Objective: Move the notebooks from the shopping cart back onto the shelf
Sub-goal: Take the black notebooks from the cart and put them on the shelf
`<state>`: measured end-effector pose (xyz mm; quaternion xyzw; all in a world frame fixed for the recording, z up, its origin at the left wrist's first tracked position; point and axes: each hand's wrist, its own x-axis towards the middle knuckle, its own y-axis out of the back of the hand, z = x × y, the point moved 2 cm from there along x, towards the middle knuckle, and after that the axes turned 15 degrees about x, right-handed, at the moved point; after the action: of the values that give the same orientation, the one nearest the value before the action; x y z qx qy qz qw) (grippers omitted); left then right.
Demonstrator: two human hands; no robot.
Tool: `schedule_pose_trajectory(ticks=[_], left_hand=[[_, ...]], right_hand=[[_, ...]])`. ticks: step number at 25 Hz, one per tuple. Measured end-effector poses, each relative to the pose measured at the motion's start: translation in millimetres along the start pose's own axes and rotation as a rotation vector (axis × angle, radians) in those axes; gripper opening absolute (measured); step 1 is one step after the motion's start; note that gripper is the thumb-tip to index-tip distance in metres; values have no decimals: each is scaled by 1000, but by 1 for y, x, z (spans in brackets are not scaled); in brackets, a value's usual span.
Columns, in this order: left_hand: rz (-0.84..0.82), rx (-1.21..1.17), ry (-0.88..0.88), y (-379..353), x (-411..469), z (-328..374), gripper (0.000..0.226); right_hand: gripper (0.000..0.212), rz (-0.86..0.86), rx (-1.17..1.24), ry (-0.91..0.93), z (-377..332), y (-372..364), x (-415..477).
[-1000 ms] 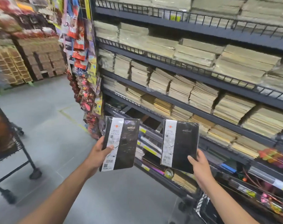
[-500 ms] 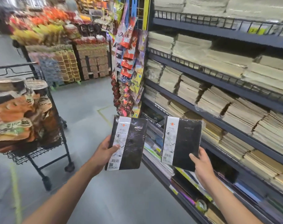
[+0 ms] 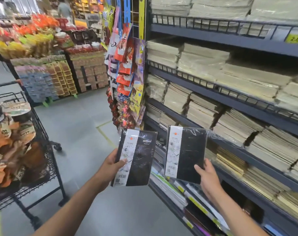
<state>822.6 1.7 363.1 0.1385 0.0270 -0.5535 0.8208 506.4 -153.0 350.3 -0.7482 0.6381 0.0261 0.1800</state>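
I hold two black notebooks with white label strips, both wrapped in clear film. My left hand grips the left notebook by its lower left edge, out over the aisle floor. My right hand grips the right notebook at its lower right corner, in front of the lower rows of the dark metal shelf. Both covers are upright and face me. The black wire shopping cart stands at the left, with snack packets in it.
The shelf rows hold stacks of pale and tan exercise books. Hanging packets cover the shelf's end. Across the grey aisle floor stand displays of snacks and boxes. A person stands far back.
The view has swung left and slightly up, bringing the cart and the far displays into view. Both hands keep their notebooks, and the right one has drawn closer to the shelf.
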Motion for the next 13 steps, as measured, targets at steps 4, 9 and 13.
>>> schedule_pose_trajectory(ticks=[4,9,13], left_hand=[[-84,16,-5,-7,45,10,41],[-255,15,-33,-8,117,13,49],[-391,32,-46,2,176,12,44]], right_hand=[[36,43,33,1,-3,-1,15],[39,192,155,31,-7,-15,17],[53,322,230,149,-4,-38,12]])
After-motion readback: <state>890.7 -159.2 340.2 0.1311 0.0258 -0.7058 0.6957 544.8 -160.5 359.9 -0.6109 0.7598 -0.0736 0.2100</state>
